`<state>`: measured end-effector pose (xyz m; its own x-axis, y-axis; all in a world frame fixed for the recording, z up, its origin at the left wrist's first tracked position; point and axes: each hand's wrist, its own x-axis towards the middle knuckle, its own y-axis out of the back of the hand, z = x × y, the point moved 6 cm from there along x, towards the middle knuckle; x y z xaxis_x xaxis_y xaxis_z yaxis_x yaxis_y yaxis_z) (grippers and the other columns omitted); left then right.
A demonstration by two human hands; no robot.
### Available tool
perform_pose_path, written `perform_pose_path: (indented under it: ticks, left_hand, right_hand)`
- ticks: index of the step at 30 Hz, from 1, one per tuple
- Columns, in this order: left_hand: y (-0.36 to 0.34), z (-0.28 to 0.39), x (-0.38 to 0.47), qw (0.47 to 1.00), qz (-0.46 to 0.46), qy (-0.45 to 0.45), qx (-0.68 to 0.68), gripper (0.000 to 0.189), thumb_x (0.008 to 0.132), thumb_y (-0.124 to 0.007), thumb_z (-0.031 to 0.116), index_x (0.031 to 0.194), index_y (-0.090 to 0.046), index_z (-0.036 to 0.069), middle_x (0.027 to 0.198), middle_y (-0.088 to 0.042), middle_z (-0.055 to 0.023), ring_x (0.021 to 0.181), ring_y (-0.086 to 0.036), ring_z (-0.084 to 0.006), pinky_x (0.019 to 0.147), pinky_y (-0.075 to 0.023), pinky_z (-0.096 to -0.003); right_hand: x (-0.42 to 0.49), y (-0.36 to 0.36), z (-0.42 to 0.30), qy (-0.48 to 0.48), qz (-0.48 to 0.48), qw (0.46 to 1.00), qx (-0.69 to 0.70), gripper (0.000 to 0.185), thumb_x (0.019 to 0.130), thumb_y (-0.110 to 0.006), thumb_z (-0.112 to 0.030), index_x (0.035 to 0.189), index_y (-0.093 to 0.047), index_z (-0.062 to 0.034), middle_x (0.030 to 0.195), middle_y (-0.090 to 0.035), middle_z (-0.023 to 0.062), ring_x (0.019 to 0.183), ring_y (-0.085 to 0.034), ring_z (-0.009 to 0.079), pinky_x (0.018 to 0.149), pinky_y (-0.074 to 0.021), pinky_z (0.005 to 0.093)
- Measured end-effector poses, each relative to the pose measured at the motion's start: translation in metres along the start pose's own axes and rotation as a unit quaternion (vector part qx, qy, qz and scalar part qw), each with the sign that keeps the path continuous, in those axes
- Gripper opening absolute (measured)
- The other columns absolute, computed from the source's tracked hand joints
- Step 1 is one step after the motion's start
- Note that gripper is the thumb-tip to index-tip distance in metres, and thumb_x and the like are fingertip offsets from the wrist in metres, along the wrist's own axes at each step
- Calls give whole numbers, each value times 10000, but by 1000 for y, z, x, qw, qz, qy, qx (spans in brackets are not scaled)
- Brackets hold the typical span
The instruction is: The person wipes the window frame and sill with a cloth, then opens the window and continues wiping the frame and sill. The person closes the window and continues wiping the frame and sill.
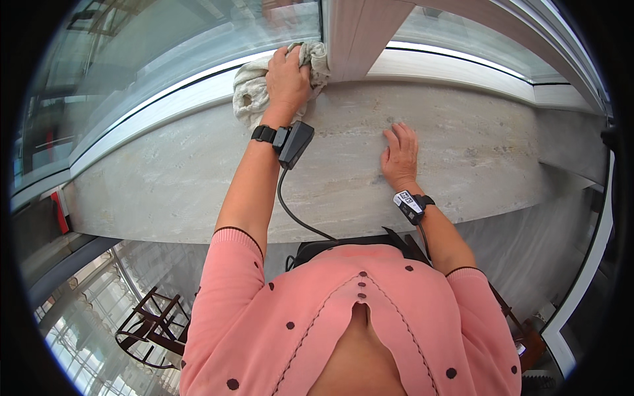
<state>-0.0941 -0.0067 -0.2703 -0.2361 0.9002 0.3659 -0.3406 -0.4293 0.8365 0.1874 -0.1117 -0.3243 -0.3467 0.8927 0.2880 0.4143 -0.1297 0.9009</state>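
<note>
My left hand (289,81) grips a crumpled, pale cloth (250,89) at the lower corner of a window. The cloth presses against the white window frame (193,94) beside a wide mullion (361,39), and part of it hangs over the stone sill. My right hand (400,156) rests on the grey marbled sill (342,193), holding nothing, its fingers slightly apart. Each wrist wears a strapped device with a cable. Some of the cloth is hidden under my left hand.
Window panes (163,54) rise beyond the sill. Another pane (475,42) stands right of the mullion. A dark wooden chair (153,326) is on the floor at the lower left. Dark wooden furniture (530,346) shows at the lower right.
</note>
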Motion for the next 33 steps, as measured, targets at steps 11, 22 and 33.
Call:
perform_pose_path:
  ticks: [11,22,33]
  left_hand:
    - [-1,40,-135,974,-213,47,-68,407,788,-604,31,1178,-601,149,1234,-525,-155,1050,-560,-400,840,-496,-455]
    - [10,55,-155,672,-348,373,-537,552,980,-554,394,1393,-458,41,1327,-541,-107,1249,-494,-254,1050,-401,-392]
    - [9,-35,-193,937,-272,211,62,1061,768,-732,591,1522,-207,60,1558,-54,-305,1451,-29,-451,1128,-69,-603]
  right_hand:
    - [1,0,3,-12,6,999,51,515,738,-666,-72,1229,-516,-109,1332,-447,117,1338,-379,306,1132,-297,518]
    - [42,9,-70,40,-78,942,324,816,694,-823,-312,1391,-437,-139,1354,-444,145,1280,-410,366,1065,-352,486]
    - [54,64,111,6,53,998,19,380,721,-757,-177,1088,-658,-183,1109,-602,70,1062,-560,304,875,-496,408]
